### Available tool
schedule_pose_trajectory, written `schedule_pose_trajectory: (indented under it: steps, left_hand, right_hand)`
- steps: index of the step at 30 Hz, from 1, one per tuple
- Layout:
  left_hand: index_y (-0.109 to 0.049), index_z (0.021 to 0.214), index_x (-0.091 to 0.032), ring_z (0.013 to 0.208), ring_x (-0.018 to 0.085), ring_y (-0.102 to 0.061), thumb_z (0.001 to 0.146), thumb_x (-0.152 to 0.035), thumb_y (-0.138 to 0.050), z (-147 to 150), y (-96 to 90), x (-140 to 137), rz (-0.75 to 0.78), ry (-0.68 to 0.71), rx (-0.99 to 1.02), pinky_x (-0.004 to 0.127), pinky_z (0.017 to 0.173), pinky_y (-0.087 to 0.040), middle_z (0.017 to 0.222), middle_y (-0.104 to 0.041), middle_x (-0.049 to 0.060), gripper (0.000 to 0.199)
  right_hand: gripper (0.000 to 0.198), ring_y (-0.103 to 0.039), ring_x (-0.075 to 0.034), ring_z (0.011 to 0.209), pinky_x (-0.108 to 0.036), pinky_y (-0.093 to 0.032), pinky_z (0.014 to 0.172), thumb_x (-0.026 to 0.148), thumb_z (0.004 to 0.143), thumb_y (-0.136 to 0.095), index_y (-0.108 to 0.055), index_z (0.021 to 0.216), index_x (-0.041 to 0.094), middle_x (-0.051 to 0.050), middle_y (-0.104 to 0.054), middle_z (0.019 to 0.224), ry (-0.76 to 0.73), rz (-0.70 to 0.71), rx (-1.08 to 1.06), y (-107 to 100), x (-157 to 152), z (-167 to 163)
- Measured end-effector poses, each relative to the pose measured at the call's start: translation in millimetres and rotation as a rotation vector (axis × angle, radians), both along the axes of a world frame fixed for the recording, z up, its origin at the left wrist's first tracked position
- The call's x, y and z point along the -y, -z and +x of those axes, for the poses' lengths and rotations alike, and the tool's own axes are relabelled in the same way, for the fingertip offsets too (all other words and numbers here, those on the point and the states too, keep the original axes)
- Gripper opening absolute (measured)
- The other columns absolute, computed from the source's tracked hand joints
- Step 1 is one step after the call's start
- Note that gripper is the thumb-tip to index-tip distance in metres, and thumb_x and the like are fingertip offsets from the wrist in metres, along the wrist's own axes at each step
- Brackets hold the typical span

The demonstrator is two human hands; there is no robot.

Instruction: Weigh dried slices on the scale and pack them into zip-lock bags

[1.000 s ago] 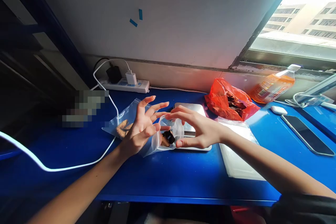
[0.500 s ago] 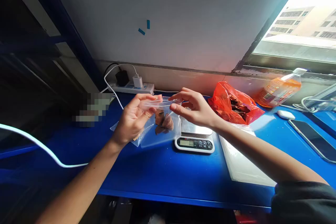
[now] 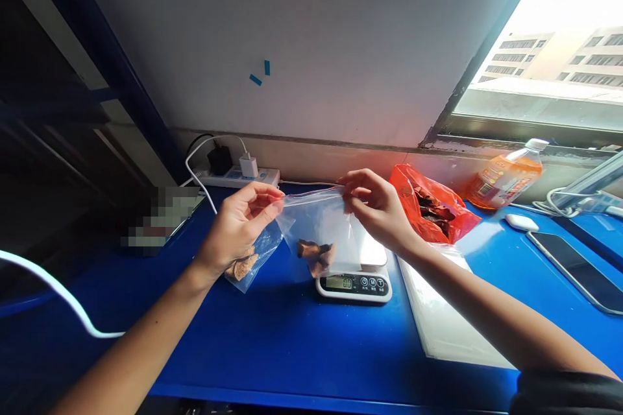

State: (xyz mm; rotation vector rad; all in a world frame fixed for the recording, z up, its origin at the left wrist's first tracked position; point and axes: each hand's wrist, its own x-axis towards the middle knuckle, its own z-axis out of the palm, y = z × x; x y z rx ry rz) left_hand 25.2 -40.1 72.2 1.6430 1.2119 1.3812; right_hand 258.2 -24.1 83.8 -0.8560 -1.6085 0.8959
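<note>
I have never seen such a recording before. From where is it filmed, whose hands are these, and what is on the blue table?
There is no machine here: one person works with two bare hands, filmed by a camera worn on the head, looking forward and down. The left hand and right hand pinch the top edge of a clear bag with brown pieces inside. Behind it, on the blue table, is a scale; I cannot tell whether the bag touches it. To the left lies another clear bag with tan pieces. To the right are a red bag, a bottle and a phone.
</note>
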Motion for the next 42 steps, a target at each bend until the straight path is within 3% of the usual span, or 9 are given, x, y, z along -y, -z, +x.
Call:
schedule_pose_trajectory:
  steps: [7, 13, 17, 20, 22, 26, 31, 34, 42]
  left_hand:
    - [-0.063, 0.096, -0.021, 0.079, 0.016, -0.063, 0.076, -0.039, -0.070, 11, -2.4, 14, -0.168, 0.096, -0.041, 0.029, 0.075, -0.053, 0.084, -0.065, 0.000, 0.028]
    - [-0.054, 0.093, -0.021, 0.071, 0.014, -0.058, 0.078, -0.038, -0.066, 17, -4.4, 20, -0.210, 0.109, -0.132, 0.027, 0.068, -0.050, 0.075, -0.058, -0.002, 0.026]
    - [-0.048, 0.085, -0.021, 0.068, 0.015, -0.057, 0.087, -0.034, -0.053, 26, -13.8, 26, -0.032, 0.036, -0.404, 0.028, 0.063, -0.046, 0.076, -0.058, -0.001, 0.014]
    - [-0.048, 0.086, -0.021, 0.069, 0.015, -0.058, 0.089, -0.025, -0.048, 40, -24.9, 37, 0.174, -0.038, -0.643, 0.029, 0.065, -0.045, 0.078, -0.060, -0.001, 0.005]
    - [-0.048, 0.087, -0.021, 0.073, 0.016, -0.060, 0.089, -0.020, -0.047, 50, -29.6, 44, 0.334, -0.025, -0.741, 0.029, 0.068, -0.046, 0.081, -0.060, 0.000, 0.003]
    - [-0.048, 0.088, -0.021, 0.074, 0.015, -0.061, 0.089, -0.016, -0.049, 60, -30.0, 49, 0.538, 0.024, -0.789, 0.027, 0.069, -0.047, 0.081, -0.060, -0.001, 0.006]
    - [-0.048, 0.086, -0.022, 0.068, 0.013, -0.062, 0.089, -0.019, -0.055, 63, -25.1, 50, 0.545, 0.017, -0.631, 0.024, 0.066, -0.048, 0.078, -0.063, -0.003, 0.008]
    - [-0.051, 0.090, -0.022, 0.072, 0.014, -0.064, 0.088, -0.026, -0.059, 64, -23.2, 48, 0.471, -0.004, -0.561, 0.024, 0.069, -0.049, 0.080, -0.065, -0.003, 0.009]
    - [-0.056, 0.080, -0.019, 0.069, 0.016, -0.054, 0.091, -0.014, -0.048, 51, -31.9, 44, 0.574, 0.152, -0.706, 0.029, 0.065, -0.044, 0.073, -0.061, 0.001, 0.015]
  right_hand:
    - [0.024, -0.047, -0.008, 0.063, -0.021, -0.038, 0.052, 0.026, 0.080, -0.058, -0.049, 0.101, 0.022, 0.004, -0.048, 0.076, 0.073, -0.003, -0.053, -2, 6, 4]
    - [0.018, -0.045, -0.010, 0.063, -0.022, -0.036, 0.052, 0.022, 0.084, -0.052, -0.044, 0.100, 0.024, 0.003, -0.048, 0.076, 0.111, 0.113, 0.036, -6, 21, 12]
    - [0.033, -0.054, -0.017, 0.084, -0.033, -0.044, 0.071, 0.018, 0.083, -0.053, -0.044, 0.115, 0.022, -0.005, -0.056, 0.094, 0.244, 0.392, 0.404, -11, 33, 21]
    - [0.045, -0.049, -0.027, 0.110, -0.043, -0.040, 0.086, 0.016, 0.080, -0.056, -0.044, 0.124, 0.020, -0.013, -0.055, 0.118, 0.351, 0.625, 0.673, -17, 48, 19]
    - [0.044, -0.048, -0.027, 0.112, -0.043, -0.037, 0.088, 0.010, 0.081, -0.052, -0.045, 0.122, 0.020, -0.012, -0.057, 0.118, 0.325, 0.694, 0.785, -20, 58, 13]
    - [0.035, -0.053, -0.022, 0.093, -0.039, -0.035, 0.084, 0.004, 0.081, -0.047, -0.048, 0.112, 0.020, -0.006, -0.064, 0.099, 0.238, 0.655, 0.845, -23, 66, 8]
    - [0.035, -0.053, -0.019, 0.081, -0.035, -0.036, 0.075, 0.002, 0.081, -0.046, -0.045, 0.112, 0.020, -0.006, -0.064, 0.097, 0.112, 0.596, 0.798, -24, 66, 11]
    - [0.038, -0.053, -0.019, 0.078, -0.034, -0.038, 0.073, 0.002, 0.080, -0.046, -0.042, 0.114, 0.021, -0.006, -0.064, 0.094, 0.131, 0.588, 0.734, -24, 66, 7]
    - [0.039, -0.058, -0.019, 0.081, -0.036, -0.044, 0.072, 0.004, 0.083, -0.048, -0.039, 0.116, 0.023, -0.006, -0.062, 0.095, 0.126, 0.576, 0.674, -19, 64, 2]
